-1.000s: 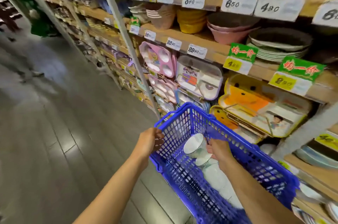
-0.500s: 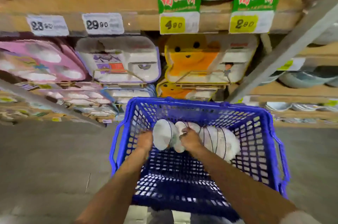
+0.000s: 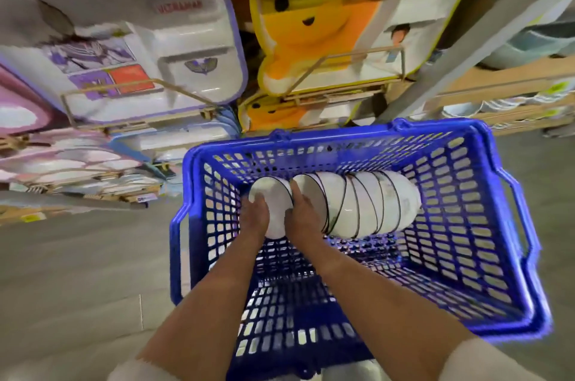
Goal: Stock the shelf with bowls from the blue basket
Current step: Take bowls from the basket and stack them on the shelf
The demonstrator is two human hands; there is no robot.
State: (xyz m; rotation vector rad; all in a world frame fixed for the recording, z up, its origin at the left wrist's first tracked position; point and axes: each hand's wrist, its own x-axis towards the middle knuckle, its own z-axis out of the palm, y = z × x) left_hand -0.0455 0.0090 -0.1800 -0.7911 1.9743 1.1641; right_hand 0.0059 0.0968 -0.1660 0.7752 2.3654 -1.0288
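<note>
A blue plastic basket point(image 3: 485, 194) stands on the floor in front of the shelves. Inside it lies a row of several white bowls point(image 3: 367, 203) with thin black rims, nested on their side. At the row's left end one bowl point(image 3: 273, 203) stands slightly apart from the rest. My left hand point(image 3: 253, 218) grips that bowl's left edge. On the bowl's right side is my right hand point(image 3: 303, 214), its fingers curled into the gap between this bowl and the row.
Behind the basket the shelf point(image 3: 497, 85) holds children's divided plates: a white and purple one point(image 3: 149, 47), a yellow bear-shaped one point(image 3: 311, 22), pink ones point(image 3: 18, 113) at left. A grey metal post point(image 3: 485, 35) slants at right. Grey floor point(image 3: 77, 271) lies to the left.
The view has swung down over the basket. My left hand left the basket's rim and now grips the end bowl, which has come slightly away from the row.
</note>
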